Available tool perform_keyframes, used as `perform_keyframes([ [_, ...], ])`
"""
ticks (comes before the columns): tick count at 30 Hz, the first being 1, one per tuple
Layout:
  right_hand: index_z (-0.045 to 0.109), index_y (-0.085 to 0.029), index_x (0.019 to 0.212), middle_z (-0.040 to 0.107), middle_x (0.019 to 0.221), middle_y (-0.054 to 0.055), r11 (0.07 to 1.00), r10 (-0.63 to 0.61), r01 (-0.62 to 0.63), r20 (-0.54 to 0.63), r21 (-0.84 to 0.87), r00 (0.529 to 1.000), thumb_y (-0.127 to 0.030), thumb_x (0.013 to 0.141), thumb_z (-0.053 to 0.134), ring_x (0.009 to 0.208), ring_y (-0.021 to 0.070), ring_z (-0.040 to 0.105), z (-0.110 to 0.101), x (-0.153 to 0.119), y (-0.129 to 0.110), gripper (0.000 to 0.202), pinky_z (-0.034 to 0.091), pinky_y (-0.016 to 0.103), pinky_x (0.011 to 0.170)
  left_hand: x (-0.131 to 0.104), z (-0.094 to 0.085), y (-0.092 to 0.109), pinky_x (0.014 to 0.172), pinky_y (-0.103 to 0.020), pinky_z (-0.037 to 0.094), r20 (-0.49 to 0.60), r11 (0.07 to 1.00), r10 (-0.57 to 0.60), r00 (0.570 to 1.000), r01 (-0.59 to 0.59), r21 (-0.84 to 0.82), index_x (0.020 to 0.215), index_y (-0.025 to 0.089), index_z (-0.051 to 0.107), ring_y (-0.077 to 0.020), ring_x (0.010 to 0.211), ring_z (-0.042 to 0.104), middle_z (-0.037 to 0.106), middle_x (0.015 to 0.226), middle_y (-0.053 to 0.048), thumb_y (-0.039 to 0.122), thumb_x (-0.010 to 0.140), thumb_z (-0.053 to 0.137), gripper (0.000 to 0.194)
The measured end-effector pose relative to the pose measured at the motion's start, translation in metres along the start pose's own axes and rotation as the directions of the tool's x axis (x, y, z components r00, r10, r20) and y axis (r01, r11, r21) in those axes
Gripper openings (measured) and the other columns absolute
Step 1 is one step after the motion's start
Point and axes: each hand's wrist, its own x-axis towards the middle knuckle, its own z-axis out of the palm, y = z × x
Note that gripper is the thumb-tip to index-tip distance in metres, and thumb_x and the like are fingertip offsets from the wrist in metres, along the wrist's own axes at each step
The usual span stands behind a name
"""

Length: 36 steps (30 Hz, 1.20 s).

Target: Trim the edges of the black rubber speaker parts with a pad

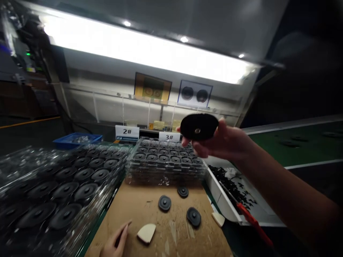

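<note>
Raised on the right, my right hand (225, 142) grips a black oval disc (198, 127) by its edge, with a small metal spot at the disc's middle. My left hand (116, 241) is low at the front edge of the brown board (139, 200), its thumb and a finger close together; whether something thin is between them is too small to tell. Right of it lies a cream wedge-shaped piece (147, 233). Three dark round parts lie on the board: one in the middle (164, 203), one behind (183, 192) and one at the right (193, 217).
Clear trays of black round parts stand at the left (64, 191) and behind the board (164, 166). A white bin (218, 192) holds small black pieces, with a red-handled tool (252, 219) across its edge. Another cream piece (218, 219) and a blue basket (60, 142) are visible.
</note>
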Motion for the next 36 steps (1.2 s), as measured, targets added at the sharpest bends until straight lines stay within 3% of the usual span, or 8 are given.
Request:
perform_keyframes([
  [6, 0.06, -0.013, 0.112, 0.06, 0.101, 0.01, 0.795, 0.457, -0.512, 0.234, 0.325, 0.858, -0.033, 0.064, 0.076, 0.063, 0.0061, 0.051, 0.047, 0.002, 0.151, 0.054, 0.042, 0.017, 0.057, -0.035, -0.025, 0.069, 0.094, -0.04, 0.044, 0.309, 0.801, -0.183, 0.933, 0.324, -0.504, 0.122, 0.022, 0.05, -0.0281, 0.113, 0.053, 0.057, 0.124, -0.011, 0.055, 0.076, 0.052, 0.056],
  [10, 0.065, -0.006, 0.099, 0.062, 0.085, 0.008, 0.341, 0.58, -0.684, 0.428, 0.645, 0.693, -0.028, 0.057, 0.079, 0.057, 0.0048, 0.052, 0.08, -0.029, 0.237, 0.05, 0.041, 0.015, 0.056, -0.038, -0.038, 0.098, 0.1, -0.047, 0.034, 0.746, 0.659, -0.036, 0.665, 0.577, -0.482, 0.113, 0.025, 0.06, -0.0323, 0.117, 0.048, 0.057, 0.123, -0.012, 0.056, 0.065, 0.063, 0.057],
  [15, 0.066, -0.01, 0.083, 0.066, 0.083, 0.007, 0.088, 0.565, -0.492, 0.363, 0.866, 0.741, -0.04, 0.051, 0.078, 0.062, 0.0063, 0.054, 0.105, -0.053, 0.288, 0.045, 0.04, 0.016, 0.065, -0.033, -0.032, 0.082, 0.103, -0.049, 0.029, 0.904, 0.56, -0.057, 0.423, 0.764, -0.322, 0.116, 0.028, 0.057, -0.0307, 0.117, 0.048, 0.058, 0.122, -0.008, 0.041, 0.062, 0.073, 0.058],
  [21, 0.063, -0.006, 0.096, 0.067, 0.075, 0.01, -0.022, 0.536, -0.376, 0.329, 0.926, 0.778, -0.065, 0.062, 0.063, 0.058, 0.0091, 0.058, 0.115, -0.044, 0.315, 0.069, 0.042, 0.015, 0.057, -0.02, -0.008, 0.061, 0.101, -0.041, 0.031, 0.937, 0.329, -0.1, 0.335, 0.9, -0.286, 0.117, 0.025, 0.056, -0.0282, 0.115, 0.05, 0.059, 0.12, -0.008, 0.038, 0.047, 0.082, 0.076],
  [26, 0.054, -0.008, 0.113, 0.068, 0.074, 0.014, 0.199, 0.488, -0.525, 0.381, 0.828, 0.786, -0.078, 0.076, 0.011, 0.034, 0.0071, 0.048, 0.1, -0.021, 0.313, 0.09, 0.031, 0.015, 0.031, -0.015, -0.003, 0.062, 0.089, -0.029, 0.041, 0.886, 0.048, -0.24, 0.397, 0.916, -0.397, 0.119, 0.02, 0.053, -0.0223, 0.104, 0.057, 0.063, 0.11, -0.01, 0.043, 0.055, 0.077, 0.072],
  [30, 0.065, -0.011, 0.098, 0.065, 0.061, 0.008, 0.807, 0.59, -0.572, -0.151, 0.144, 0.793, -0.058, 0.09, 0.006, 0.039, 0.0101, 0.053, 0.075, -0.006, 0.304, 0.075, 0.044, 0.021, 0.04, -0.015, -0.009, 0.059, 0.096, -0.037, 0.038, 0.757, -0.196, -0.4, 0.517, 0.758, -0.622, 0.12, 0.024, 0.053, -0.0256, 0.114, 0.051, 0.06, 0.119, -0.01, 0.044, 0.073, 0.064, 0.052],
  [33, 0.059, -0.016, 0.113, 0.063, 0.091, 0.011, 0.782, 0.379, -0.564, -0.515, -0.266, 0.769, -0.046, 0.091, 0.034, 0.081, 0.0212, 0.063, 0.062, 0.002, 0.316, 0.045, 0.051, 0.035, 0.073, -0.014, -0.012, 0.054, 0.099, -0.038, 0.038, 0.657, -0.263, -0.549, 0.516, 0.64, -0.722, 0.118, 0.025, 0.055, -0.0275, 0.117, 0.049, 0.058, 0.122, -0.008, 0.041, 0.075, 0.062, 0.046],
  [36, 0.053, -0.017, 0.12, 0.046, 0.121, 0.018, 0.714, 0.25, -0.559, -0.592, -0.422, 0.766, -0.039, 0.087, 0.045, 0.102, 0.0303, 0.054, 0.066, 0.009, 0.339, 0.04, 0.044, 0.048, 0.085, -0.012, -0.014, 0.05, 0.099, -0.033, 0.039, 0.586, -0.25, -0.633, 0.506, 0.582, -0.774, 0.116, 0.024, 0.057, -0.027, 0.118, 0.047, 0.057, 0.123, -0.009, 0.038, 0.073, 0.064, 0.046],
])
